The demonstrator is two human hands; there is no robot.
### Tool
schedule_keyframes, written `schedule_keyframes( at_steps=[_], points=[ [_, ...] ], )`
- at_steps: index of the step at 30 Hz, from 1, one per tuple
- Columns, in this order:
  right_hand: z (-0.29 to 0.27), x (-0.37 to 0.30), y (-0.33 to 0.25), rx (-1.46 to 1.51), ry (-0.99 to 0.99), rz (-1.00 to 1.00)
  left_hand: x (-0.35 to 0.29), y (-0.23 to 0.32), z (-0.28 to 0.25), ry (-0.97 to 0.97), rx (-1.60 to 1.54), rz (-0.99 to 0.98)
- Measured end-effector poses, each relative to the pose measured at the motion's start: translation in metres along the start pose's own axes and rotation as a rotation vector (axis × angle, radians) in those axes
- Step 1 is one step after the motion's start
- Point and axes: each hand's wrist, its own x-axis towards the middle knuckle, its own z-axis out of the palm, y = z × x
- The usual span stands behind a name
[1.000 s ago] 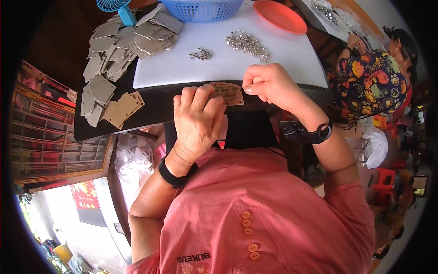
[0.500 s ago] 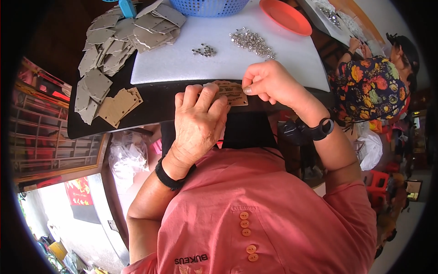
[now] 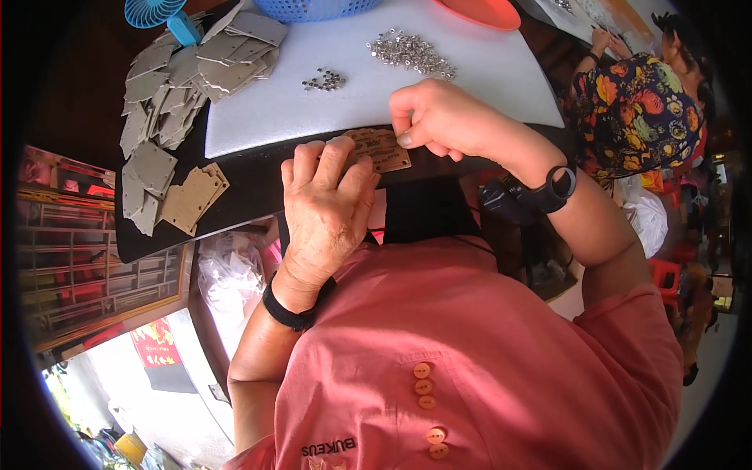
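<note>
From the head camera, the left hand [image 3: 327,188] is down at the near edge of the black tabletop [image 3: 258,186], knuckles up and fingers bent, with small gaps between them. It covers the left part of a printed brown board [image 3: 385,155], so the fingertips and thumb are mostly hidden from us and we honestly can't tell how tight that grip is. The board's right part pokes out past the fingers, with a couple of little dark holes in it, right between the two hands.

The right hand [image 3: 450,121] is at the board's right end. Its grip is nearly closed: thumb and bent index drawn in close together, other fingers tucked under. We can't tell whether the tips fully meet or have some tiny part between them.

Past the hands we've got a white foam sheet [image 3: 274,121] with a small cluster of metal pieces [image 3: 323,80] and a bigger heap of silver metal pieces [image 3: 411,55] farther right. Over on the left there's a messy pile of grey boards [image 3: 227,59], plus a few plain brown boards [image 3: 192,200] near the edge. At the far side we spot a blue basket [image 3: 317,8], an orange-red plate [image 3: 486,12] and a little blue fan [image 3: 157,12]. Off to the right sits a co-worker in a floral top [image 3: 642,113].
</note>
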Motion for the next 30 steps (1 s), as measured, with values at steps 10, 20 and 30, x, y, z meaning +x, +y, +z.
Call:
schedule_keyframes(
  at_steps=[10,20,30],
  points=[
    [-0.015,0.02,0.004,-0.042,-0.14,0.011,0.005,-0.005,0.003,0.022,-0.026,0.029],
    [-0.007,0.027,0.007,-0.138,-0.084,-0.065,0.004,-0.007,0.004,-0.01,-0.021,0.017],
    [-0.008,0.0,-0.006,-0.157,-0.039,-0.093,0.001,-0.007,0.005,0.058,-0.025,0.033]
  ],
)
